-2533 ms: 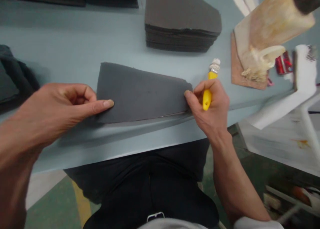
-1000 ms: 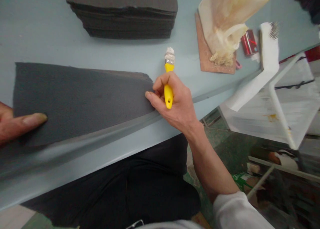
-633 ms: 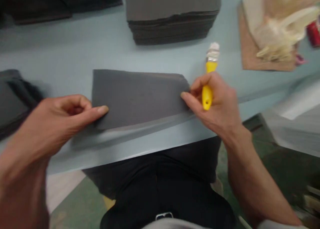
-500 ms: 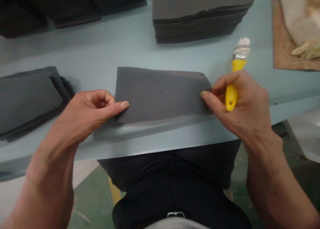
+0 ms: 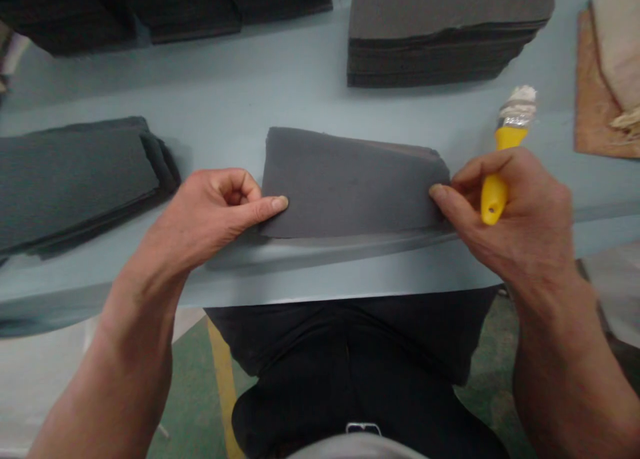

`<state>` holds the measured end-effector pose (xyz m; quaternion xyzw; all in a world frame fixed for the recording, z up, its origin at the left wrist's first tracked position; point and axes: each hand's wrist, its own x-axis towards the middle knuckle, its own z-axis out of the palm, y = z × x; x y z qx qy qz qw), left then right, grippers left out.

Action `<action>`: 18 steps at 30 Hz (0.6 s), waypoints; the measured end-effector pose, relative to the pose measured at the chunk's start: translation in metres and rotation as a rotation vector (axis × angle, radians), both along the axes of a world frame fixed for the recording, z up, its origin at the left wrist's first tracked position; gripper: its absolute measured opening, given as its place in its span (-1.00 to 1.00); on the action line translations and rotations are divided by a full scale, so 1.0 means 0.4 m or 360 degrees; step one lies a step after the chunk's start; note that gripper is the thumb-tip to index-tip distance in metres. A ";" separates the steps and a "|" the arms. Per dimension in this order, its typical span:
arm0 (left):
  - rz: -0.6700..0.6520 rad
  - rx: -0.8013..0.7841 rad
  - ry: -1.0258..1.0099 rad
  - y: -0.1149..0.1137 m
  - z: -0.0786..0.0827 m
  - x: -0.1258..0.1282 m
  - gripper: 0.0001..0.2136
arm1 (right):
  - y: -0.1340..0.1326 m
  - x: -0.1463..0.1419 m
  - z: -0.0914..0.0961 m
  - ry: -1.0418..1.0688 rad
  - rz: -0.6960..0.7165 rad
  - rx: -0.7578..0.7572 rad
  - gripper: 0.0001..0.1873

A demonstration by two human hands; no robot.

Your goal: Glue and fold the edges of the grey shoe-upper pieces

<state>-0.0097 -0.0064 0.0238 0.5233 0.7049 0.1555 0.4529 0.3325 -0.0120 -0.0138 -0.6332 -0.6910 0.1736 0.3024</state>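
Observation:
In the head view a dark grey rectangular sheet [image 5: 350, 182] spans the space between my hands, just over the table near its front edge. My left hand [image 5: 215, 209] pinches its left end, thumb on top and fingers curled beneath. At the other end, my right hand [image 5: 520, 212] grips the right edge between thumb and forefinger. That same hand also carries a paintbrush [image 5: 511, 137] with a yellow handle, its whitish bristles pointing away from me. Whether the sheet is one layer or folded, I cannot tell.
A tall stack of grey sheets [image 5: 450, 45] stands at the back right, with darker stacks [image 5: 190, 12] at the back left. A looser pile [image 5: 75, 179] lies left on the pale blue table [image 5: 295, 92]. Brown board [image 5: 587, 112] with whitish material sits far right.
Everything on the table appears shifted to the right in view, as my head has turned. Both hands keep hold of the sheet, whose pose is nearly the same.

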 end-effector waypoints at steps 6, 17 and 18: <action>-0.0005 0.0016 -0.0030 -0.001 -0.001 -0.002 -0.54 | 0.001 -0.001 0.000 -0.0008 -0.0035 -0.0024 -0.74; 0.0027 -0.0048 0.0123 -0.001 0.021 -0.012 -0.53 | 0.002 -0.004 -0.019 0.0079 -0.0042 0.0093 -0.73; 0.0020 -0.0046 0.0120 -0.001 0.023 -0.016 -0.51 | 0.001 -0.007 -0.017 0.0106 -0.0043 0.0100 -0.75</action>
